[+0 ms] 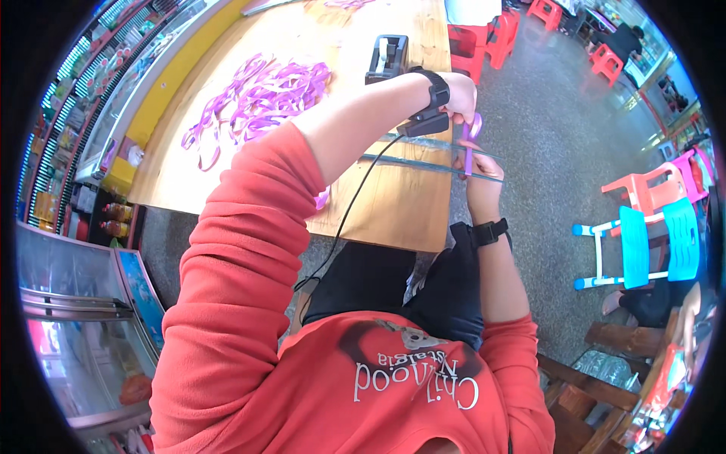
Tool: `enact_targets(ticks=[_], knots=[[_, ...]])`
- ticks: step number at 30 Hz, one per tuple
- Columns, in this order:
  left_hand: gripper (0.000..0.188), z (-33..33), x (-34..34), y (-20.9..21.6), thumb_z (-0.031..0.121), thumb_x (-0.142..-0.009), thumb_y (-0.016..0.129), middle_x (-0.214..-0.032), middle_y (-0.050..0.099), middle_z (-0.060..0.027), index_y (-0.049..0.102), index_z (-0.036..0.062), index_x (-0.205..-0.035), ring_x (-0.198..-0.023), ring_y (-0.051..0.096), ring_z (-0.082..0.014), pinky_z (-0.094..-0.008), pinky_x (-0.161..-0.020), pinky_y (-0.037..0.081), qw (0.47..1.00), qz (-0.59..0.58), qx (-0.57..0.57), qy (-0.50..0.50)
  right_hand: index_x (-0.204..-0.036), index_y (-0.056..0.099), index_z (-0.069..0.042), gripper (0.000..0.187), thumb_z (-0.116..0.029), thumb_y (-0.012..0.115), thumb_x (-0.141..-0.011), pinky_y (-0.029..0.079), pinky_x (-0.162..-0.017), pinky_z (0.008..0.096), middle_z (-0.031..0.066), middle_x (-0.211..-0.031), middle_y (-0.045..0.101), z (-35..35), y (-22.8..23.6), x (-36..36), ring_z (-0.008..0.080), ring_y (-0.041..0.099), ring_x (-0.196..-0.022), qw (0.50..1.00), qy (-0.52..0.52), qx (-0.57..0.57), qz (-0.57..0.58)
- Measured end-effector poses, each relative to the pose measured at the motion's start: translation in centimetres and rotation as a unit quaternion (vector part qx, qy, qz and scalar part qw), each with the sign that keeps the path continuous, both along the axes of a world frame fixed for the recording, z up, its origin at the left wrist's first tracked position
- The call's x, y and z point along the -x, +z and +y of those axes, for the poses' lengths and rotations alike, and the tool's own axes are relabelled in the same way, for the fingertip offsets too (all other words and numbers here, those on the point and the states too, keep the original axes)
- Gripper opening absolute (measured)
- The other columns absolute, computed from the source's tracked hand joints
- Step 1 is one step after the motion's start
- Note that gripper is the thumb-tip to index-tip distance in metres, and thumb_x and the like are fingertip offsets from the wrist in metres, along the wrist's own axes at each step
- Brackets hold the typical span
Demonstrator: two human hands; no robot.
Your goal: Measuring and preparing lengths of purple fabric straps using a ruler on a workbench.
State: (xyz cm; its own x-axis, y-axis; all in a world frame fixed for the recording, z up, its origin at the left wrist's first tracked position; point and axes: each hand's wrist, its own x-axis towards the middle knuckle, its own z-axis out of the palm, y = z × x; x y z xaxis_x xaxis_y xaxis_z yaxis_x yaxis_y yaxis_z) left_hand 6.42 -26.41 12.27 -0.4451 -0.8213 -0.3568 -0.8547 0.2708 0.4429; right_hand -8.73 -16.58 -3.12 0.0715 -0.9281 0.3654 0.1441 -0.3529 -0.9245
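Two thin dark greenish rods [412, 163] stretch side by side over the table's right edge. A narrow purple ribbon [468, 160] runs across both of them. My left hand [460, 95] reaches over from the left and pinches the ribbon's upper end, where it makes a small loop. Just below, my right hand [484, 168] is closed on the ribbon where it meets the rods; some of its fingers are hidden. Farther left on the table lies a loose, tangled pile of purple ribbon [276, 98].
A black tape dispenser [386, 59] stands on the wooden table [378, 216] beyond my left wrist. From my left wrist device a black cable [349, 204] hangs across the table edge. To the right are a blue folding chair [639, 244] and red stools [501, 39]. Glass-doored fridges [72, 265] stand at left.
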Motion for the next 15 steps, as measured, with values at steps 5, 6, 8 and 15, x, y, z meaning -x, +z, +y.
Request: enact_targets(ticks=[5, 6, 8, 15], knots=[[0.038, 4.4, -1.0, 1.6, 0.034, -0.087, 0.073, -0.094, 0.072, -0.0111, 0.071, 0.0032, -0.108, -0.082, 0.069, -0.0248, -0.0368, -0.074, 0.054, 0.975, 0.078, 0.198, -0.068, -0.102, 0.074, 0.000, 0.013, -0.006, 0.065, -0.095, 0.044, -0.058, 0.0225, -0.0002, -0.077, 0.065, 2.6, 1.0, 0.6, 0.0061, 0.054, -0.064, 1.000, 0.018, -0.022, 0.008], [0.035, 6.0, -1.3, 2.3, 0.032, -0.089, 0.071, -0.095, 0.072, -0.0119, 0.070, 0.0029, -0.108, -0.085, 0.070, -0.0261, -0.0375, -0.076, 0.054, 0.959, 0.096, 0.249, -0.097, -0.100, 0.074, 0.000, 0.013, -0.008, 0.065, -0.095, 0.044, -0.058, 0.0228, -0.0008, -0.075, 0.064, 3.4, 1.2, 0.7, 0.0061, 0.054, -0.064, 0.998, 0.009, -0.042, 0.037], [0.028, 10.2, -2.0, 3.2, 0.027, -0.093, 0.067, -0.099, 0.072, -0.0123, 0.070, 0.0034, -0.109, -0.091, 0.070, -0.0263, -0.0359, -0.081, 0.054, 0.939, 0.194, 0.264, -0.104, -0.097, 0.074, 0.000, 0.015, -0.012, 0.066, -0.095, 0.043, -0.057, 0.0234, -0.0019, -0.071, 0.062, 5.2, 1.6, 1.1, 0.0061, 0.052, -0.063, 0.994, 0.006, -0.068, 0.081], [0.029, 28.1, -3.9, -0.4, 0.029, -0.099, 0.062, -0.098, 0.072, -0.0080, 0.072, 0.0057, -0.113, -0.091, 0.068, -0.0176, -0.0316, -0.081, 0.054, 0.940, 0.328, 0.016, -0.094, -0.095, 0.074, 0.000, 0.020, -0.018, 0.064, -0.096, 0.036, -0.055, 0.0230, -0.0046, -0.066, 0.055, 10.8, 2.9, 2.1, 0.0045, 0.047, -0.060, 0.985, 0.033, -0.156, 0.061]])
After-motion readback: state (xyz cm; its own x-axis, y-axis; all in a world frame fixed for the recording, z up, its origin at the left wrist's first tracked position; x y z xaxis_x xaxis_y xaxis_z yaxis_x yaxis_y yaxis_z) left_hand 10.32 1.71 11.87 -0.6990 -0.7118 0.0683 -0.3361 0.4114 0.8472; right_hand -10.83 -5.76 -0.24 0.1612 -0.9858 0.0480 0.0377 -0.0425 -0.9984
